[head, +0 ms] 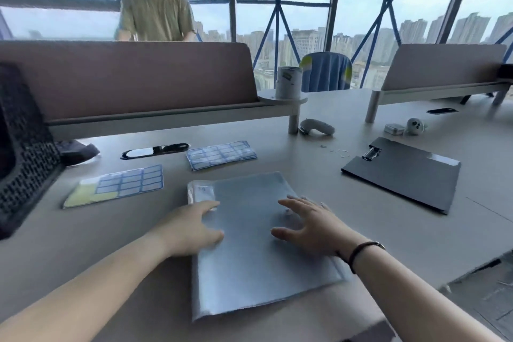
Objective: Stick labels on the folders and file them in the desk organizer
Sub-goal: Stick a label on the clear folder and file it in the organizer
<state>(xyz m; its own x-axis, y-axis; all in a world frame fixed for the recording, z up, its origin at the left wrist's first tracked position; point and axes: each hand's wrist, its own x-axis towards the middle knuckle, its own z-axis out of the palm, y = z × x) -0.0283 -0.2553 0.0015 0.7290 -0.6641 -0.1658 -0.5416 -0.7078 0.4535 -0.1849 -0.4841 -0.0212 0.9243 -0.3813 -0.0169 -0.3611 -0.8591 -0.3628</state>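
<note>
Seeing from the head view both hands flat on a grey-blue folder [249, 244] lying on the counter [361, 108] right before us. Left hand [191, 229] has fingers extended, resting on the folder's left edge, fingertips beside a small white label [204, 193] at its top left corner. Right hand [308, 228] is spread open, pressing the folder's right half. We note two label sheets: a partly used label sheet [116, 184] at left, a label stack [220, 154] beyond the folder. Black mesh organizer [25, 153] stands at far left; dark clipboard [402, 172] lies well apart at right.
</note>
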